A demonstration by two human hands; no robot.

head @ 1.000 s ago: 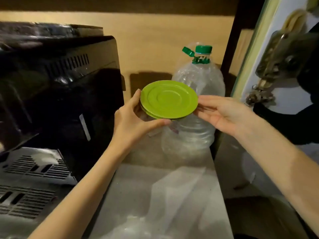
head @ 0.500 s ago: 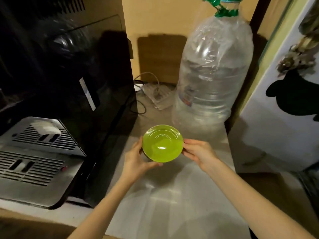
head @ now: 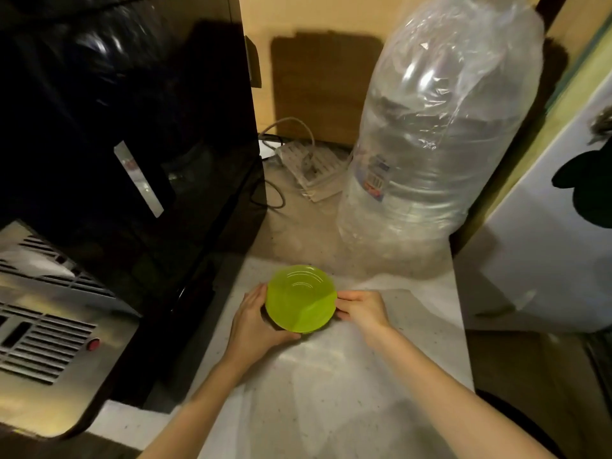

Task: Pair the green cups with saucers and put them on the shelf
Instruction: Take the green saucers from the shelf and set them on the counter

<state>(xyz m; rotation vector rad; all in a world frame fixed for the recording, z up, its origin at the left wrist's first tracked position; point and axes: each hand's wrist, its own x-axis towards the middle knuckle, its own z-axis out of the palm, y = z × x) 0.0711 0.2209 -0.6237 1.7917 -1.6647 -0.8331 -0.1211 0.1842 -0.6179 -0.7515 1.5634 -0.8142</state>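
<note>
A bright green saucer (head: 300, 298) faces up just above the pale counter (head: 331, 392), low in the middle of the head view. My left hand (head: 253, 321) grips its left rim with the thumb underneath. My right hand (head: 362, 309) holds the right rim with its fingertips. I cannot tell whether more saucers are stacked beneath the top one. No green cup is in view.
A big clear water bottle (head: 437, 144) stands behind the saucer at the right. A black coffee machine (head: 126, 134) with a metal drip tray (head: 43, 329) fills the left. A white power strip (head: 311, 167) with cables lies at the back. A white fridge side (head: 543, 243) bounds the right.
Both hands have lowered the saucer from chest height in front of the bottle down to the counter. The view has tilted downward with it.
</note>
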